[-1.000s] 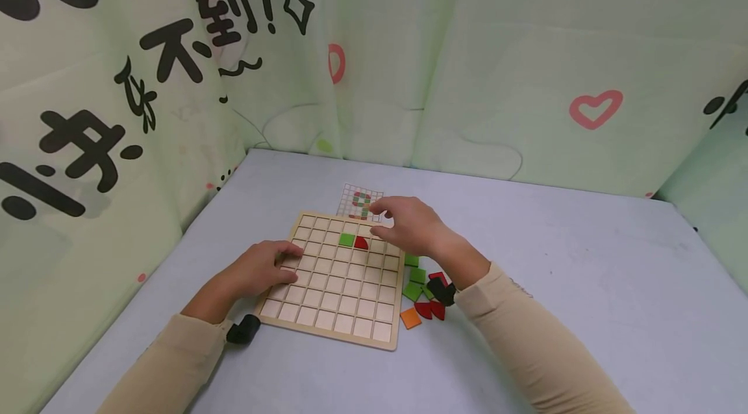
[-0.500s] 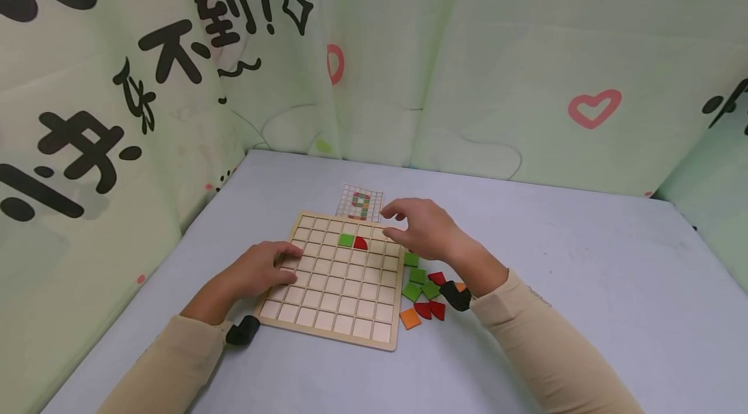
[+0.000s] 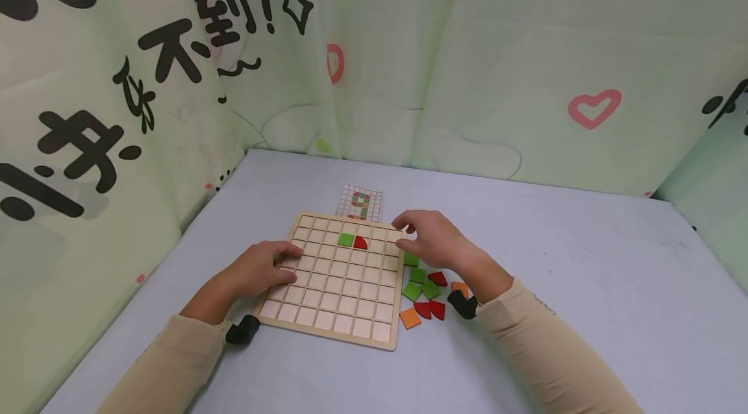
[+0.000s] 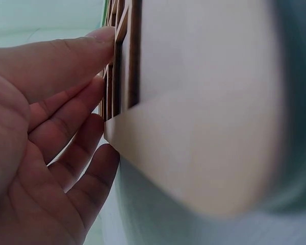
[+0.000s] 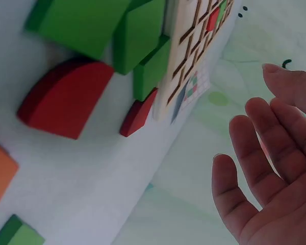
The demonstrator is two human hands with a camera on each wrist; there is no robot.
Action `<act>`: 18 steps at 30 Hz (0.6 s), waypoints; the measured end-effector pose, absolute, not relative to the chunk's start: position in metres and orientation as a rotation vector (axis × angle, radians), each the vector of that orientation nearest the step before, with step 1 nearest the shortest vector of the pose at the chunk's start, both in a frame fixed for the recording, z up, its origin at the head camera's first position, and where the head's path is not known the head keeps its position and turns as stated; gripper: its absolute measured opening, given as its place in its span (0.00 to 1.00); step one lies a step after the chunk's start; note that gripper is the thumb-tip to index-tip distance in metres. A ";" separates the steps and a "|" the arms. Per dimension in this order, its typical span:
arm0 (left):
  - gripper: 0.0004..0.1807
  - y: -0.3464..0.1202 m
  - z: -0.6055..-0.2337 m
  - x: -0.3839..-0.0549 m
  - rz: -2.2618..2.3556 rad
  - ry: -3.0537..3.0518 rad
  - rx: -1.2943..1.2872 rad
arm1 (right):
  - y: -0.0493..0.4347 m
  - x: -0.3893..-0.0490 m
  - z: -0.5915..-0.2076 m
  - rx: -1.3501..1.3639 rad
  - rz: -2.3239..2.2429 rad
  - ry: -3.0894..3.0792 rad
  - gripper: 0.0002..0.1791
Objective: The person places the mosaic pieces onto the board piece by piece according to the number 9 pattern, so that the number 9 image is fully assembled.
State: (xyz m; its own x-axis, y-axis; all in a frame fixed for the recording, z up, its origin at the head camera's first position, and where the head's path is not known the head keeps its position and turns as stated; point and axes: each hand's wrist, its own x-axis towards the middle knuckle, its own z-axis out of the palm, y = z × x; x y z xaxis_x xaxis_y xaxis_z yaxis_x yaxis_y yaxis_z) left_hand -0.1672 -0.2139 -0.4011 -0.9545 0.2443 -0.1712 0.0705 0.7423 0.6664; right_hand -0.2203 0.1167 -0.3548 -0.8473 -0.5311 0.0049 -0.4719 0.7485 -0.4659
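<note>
A wooden grid board [image 3: 327, 300] lies on the table, holding a green square tile [image 3: 346, 240] and a red quarter-circle tile [image 3: 360, 243] side by side near its far edge. My left hand [image 3: 254, 268] rests at the board's left side. In the left wrist view its thumb [image 4: 61, 64] touches the grid face while the other fingertips lie along the edge. My right hand [image 3: 435, 240] hovers at the board's far right corner, fingers loosely bent and holding nothing. The right wrist view shows that hand's palm [image 5: 280, 204] and spread fingers, apart from any tile.
Loose green tiles [image 3: 411, 291], red quarter-circles [image 3: 437, 310] and an orange square [image 3: 410, 318] lie right of the board, below my right hand. A printed pattern card [image 3: 359, 202] lies beyond the far edge. Curtains [image 3: 497, 76] border the table.
My right hand has moved right and slightly toward me, from over the red tile's area to the board's far right corner, uncovering the pattern card and some loose tiles. The left hand stays still.
</note>
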 end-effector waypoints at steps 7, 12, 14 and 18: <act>0.23 -0.215 -0.402 -0.167 1.015 2.702 0.259 | 0.124 -0.225 -0.363 -0.736 -0.698 2.804 0.19; 0.24 -0.215 -0.401 -0.168 1.006 2.701 0.241 | 0.128 -0.227 -0.365 -0.678 -0.677 2.798 0.18; 0.24 -0.215 -0.401 -0.167 1.005 2.700 0.239 | 0.129 -0.229 -0.366 -0.665 -0.660 2.797 0.18; 0.24 -0.215 -0.401 -0.168 1.007 2.698 0.237 | 0.131 -0.232 -0.369 -0.641 -0.625 2.793 0.18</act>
State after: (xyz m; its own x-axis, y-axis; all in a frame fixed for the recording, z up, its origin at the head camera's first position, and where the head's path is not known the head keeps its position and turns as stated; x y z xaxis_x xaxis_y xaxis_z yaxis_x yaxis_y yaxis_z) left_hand -0.1676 -0.2146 -0.4014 -0.9553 0.2374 -0.1763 0.0638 0.7477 0.6610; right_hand -0.2325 0.1314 -0.3687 -0.8838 -0.4559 -0.1055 -0.3675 0.8158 -0.4466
